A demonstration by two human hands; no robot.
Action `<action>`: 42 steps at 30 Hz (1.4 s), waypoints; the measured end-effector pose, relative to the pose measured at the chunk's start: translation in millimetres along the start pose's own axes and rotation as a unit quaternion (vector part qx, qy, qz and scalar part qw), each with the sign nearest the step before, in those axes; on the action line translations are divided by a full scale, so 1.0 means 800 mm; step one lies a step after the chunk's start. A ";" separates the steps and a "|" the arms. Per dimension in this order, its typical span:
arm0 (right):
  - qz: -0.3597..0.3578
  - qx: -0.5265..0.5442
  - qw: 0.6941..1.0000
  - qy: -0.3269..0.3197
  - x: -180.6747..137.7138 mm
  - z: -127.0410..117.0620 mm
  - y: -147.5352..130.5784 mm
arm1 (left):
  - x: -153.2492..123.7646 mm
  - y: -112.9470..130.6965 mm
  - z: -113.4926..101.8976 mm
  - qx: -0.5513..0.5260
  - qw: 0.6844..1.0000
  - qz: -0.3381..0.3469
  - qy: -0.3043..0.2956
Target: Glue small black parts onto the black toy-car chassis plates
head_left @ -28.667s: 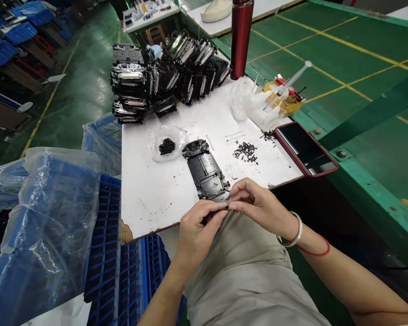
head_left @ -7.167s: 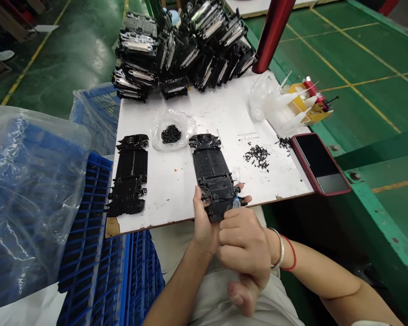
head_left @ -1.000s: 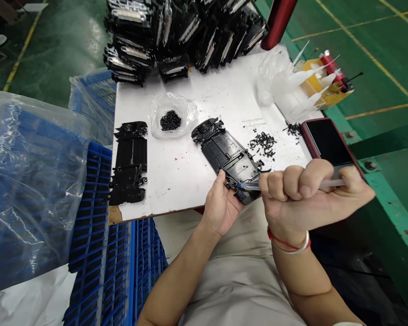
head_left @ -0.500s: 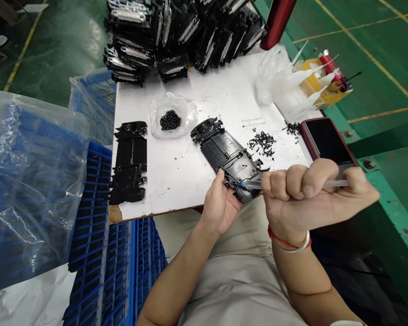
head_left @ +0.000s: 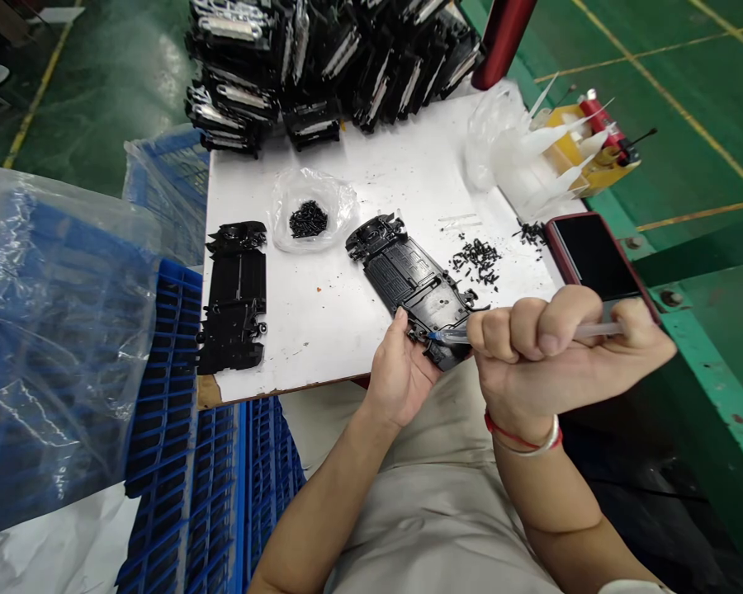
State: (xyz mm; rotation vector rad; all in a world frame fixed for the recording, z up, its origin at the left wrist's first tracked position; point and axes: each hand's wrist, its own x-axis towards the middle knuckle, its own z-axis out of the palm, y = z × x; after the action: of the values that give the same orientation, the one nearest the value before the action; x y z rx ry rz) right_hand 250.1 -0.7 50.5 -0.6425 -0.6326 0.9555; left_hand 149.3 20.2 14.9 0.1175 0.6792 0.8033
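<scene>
Head view shows two bare hands at work on a long black chassis (head_left: 409, 276), which slants across the middle of the frame, its far end on or just over the white tabletop (head_left: 322, 330) and its near end at the front edge. The left hand (head_left: 399, 375), just below the frame's centre, grasps the near end, thumb along the left side and fingers partly hidden underneath. The right hand (head_left: 554, 351), right of centre, has its grip clenched around a slim, clear blue-tipped tool (head_left: 453, 336). The tool lies nearly level, its tip at the chassis just beside the left hand's thumb; whether it touches is too small to tell. A silver bracelet (head_left: 548, 439) and a red cord (head_left: 499, 429) circle the right wrist.

Left of centre, a second black chassis (head_left: 238, 285) lies along the tabletop's left edge. Between the two chassis, toward the far side, sits a clear bag (head_left: 340, 210) with small black pieces (head_left: 308, 219) inside. More loose black pieces (head_left: 478, 260) are scattered right of the held chassis, and a red-cased phone (head_left: 594, 256) lies near them, partly behind the right hand. Along the top of the frame stand heaped dark assemblies (head_left: 235, 33), with a red cylinder (head_left: 504, 41) to their right. White pointed nozzles (head_left: 551, 140) lie by a yellow holder (head_left: 607, 177) at upper right. Blue crates (head_left: 177, 330) fill the lower left, partly under plastic sheeting (head_left: 62, 330)
</scene>
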 end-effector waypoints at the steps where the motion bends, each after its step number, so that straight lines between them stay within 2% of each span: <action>1: 0.001 -0.002 1.000 -0.004 0.001 0.000 0.000 | 0.000 0.000 0.000 0.002 1.000 0.000 0.000; 8: 0.008 -0.036 0.999 -0.038 0.005 0.001 -0.004 | -0.001 0.000 0.000 0.006 1.000 0.002 -0.009; 12: 0.046 0.009 0.997 -0.062 0.004 0.000 -0.010 | 0.000 -0.001 -0.001 -0.002 1.000 0.013 -0.027; 16: 0.067 0.086 0.993 -0.049 0.012 -0.013 -0.021 | -0.001 0.002 -0.003 0.005 1.000 -0.012 0.009; 19: 0.025 0.077 0.997 0.010 0.032 -0.027 -0.045 | -0.010 0.008 -0.002 0.006 0.999 -0.029 0.015; 23: -0.104 -0.049 0.993 0.036 0.072 -0.037 -0.096 | -0.031 0.014 -0.006 0.030 0.999 -0.012 -0.006; 26: -0.206 -0.150 0.965 0.067 0.114 -0.039 -0.122 | -0.044 0.008 -0.015 0.072 0.996 0.046 -0.006; 29: -0.262 -0.238 0.930 0.099 0.166 -0.044 -0.121 | -0.051 -0.006 -0.026 0.128 0.984 0.117 0.042; 31: -0.251 -0.278 0.920 0.116 0.202 -0.051 -0.108 | -0.050 -0.015 -0.032 0.177 0.969 0.149 0.083; 34: -0.193 -0.348 0.910 0.118 0.244 -0.065 -0.080 | -0.048 -0.018 -0.038 0.231 0.954 0.157 0.112; 37: -0.132 -0.455 0.874 0.107 0.267 -0.080 -0.061 | -0.049 -0.010 -0.043 0.246 0.950 0.155 0.115; 40: -0.151 -0.485 0.850 0.138 0.267 -0.089 -0.061 | -0.051 0.001 -0.048 0.271 0.946 0.142 0.108; 42: -0.211 -0.499 0.820 0.185 0.255 -0.088 -0.069 | -0.054 0.008 -0.051 0.308 0.936 0.134 0.110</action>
State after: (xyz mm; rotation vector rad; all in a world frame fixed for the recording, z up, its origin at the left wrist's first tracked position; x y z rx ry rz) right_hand 419.0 140.3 86.5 -1.5001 -0.8614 -0.0117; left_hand 99.5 -11.5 7.4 0.7098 1.1311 0.8461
